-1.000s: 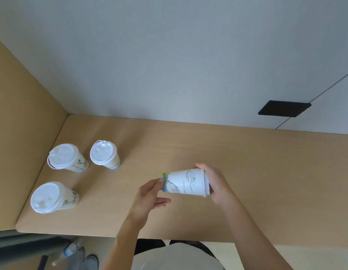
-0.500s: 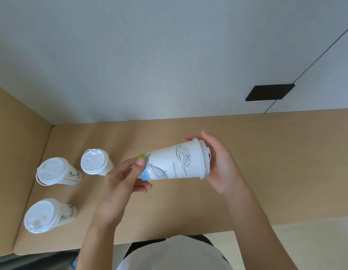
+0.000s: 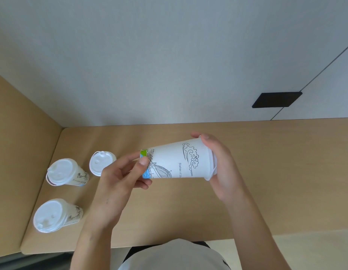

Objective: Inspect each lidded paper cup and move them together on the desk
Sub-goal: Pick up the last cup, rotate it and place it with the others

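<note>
A tall white paper cup with black line drawings and a blue-green band at its base (image 3: 175, 161) is held on its side between both hands, above the desk and not touching it. The left hand (image 3: 120, 178) is closed on the narrow base end, with the thumb laid over the coloured band and the fingers curled behind it. The right hand (image 3: 223, 166) is cupped over the wide end, where the white plastic lid (image 3: 213, 168) is mostly covered by the palm and fingers; only a sliver of its rim is seen. The cup's long axis is thus laid nearly level, from base at the left to lid at the right, with the lid end raised slightly.

Below the hands lies the light wooden desk (image 3: 276, 172). Three more white lidded paper cups are stood upright near its left end, well apart from the held cup: one at the back (image 3: 100, 163), just beside the left hand in the view, one further left (image 3: 66, 172), and one nearest the front edge (image 3: 54, 215). These three are grouped near one another without touching.

The step in hand is judged to be the inspection of the held cup. For the joining move, the group lies to the left, so the left hand is the nearer; the cup would first have to be turned upright, base down.
</note>
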A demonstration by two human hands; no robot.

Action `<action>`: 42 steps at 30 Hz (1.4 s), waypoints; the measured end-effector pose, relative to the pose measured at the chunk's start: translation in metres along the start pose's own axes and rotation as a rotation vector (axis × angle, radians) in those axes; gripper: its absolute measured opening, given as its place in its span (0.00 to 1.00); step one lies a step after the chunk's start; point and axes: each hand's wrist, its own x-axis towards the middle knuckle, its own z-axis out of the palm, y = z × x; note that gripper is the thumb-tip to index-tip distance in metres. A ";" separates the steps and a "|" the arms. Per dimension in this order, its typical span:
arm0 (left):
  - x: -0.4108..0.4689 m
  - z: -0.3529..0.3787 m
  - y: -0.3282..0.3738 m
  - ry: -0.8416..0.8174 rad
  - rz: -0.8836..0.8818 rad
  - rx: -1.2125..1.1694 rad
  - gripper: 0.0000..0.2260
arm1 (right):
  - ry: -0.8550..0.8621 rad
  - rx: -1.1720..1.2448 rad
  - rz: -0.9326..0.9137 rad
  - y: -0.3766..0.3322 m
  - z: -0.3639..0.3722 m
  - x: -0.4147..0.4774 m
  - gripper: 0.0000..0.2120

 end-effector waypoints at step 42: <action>-0.003 -0.002 0.007 -0.064 0.048 -0.019 0.18 | -0.030 -0.094 -0.083 -0.005 0.000 -0.010 0.25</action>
